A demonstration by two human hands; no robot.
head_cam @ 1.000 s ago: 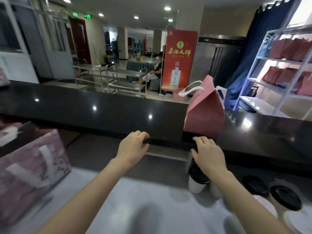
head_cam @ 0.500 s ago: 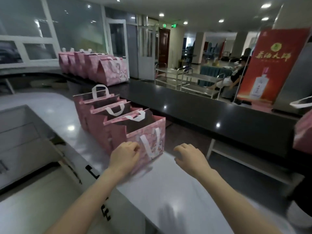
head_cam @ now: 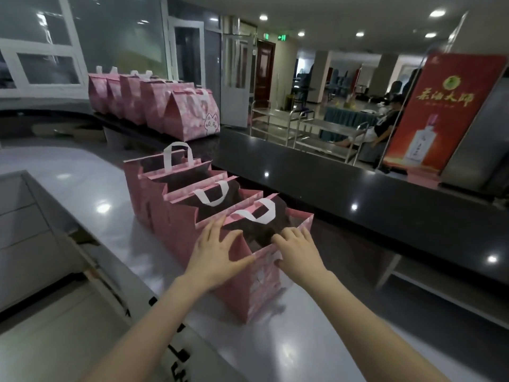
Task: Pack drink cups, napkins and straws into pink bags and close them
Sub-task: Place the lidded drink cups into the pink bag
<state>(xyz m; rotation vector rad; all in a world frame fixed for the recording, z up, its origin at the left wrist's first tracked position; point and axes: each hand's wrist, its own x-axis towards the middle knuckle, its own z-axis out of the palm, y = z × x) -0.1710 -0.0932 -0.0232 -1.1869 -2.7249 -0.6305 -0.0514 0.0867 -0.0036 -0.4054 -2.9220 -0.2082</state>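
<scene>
Left hand [head_cam: 217,252] lies flat, right hand [head_cam: 298,255] pinches the rim — pink bag [head_cam: 259,288] upright, mouth up.

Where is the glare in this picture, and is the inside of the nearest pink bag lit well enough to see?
Head view: ceiling lights mirror as bright dots on the black counter and a sheen on the grey worktop; the nearest bag is dark shadow inside, contents unreadable; the left hand and right hand at its rim look sharp; the wide lens bows the window frames.
</scene>
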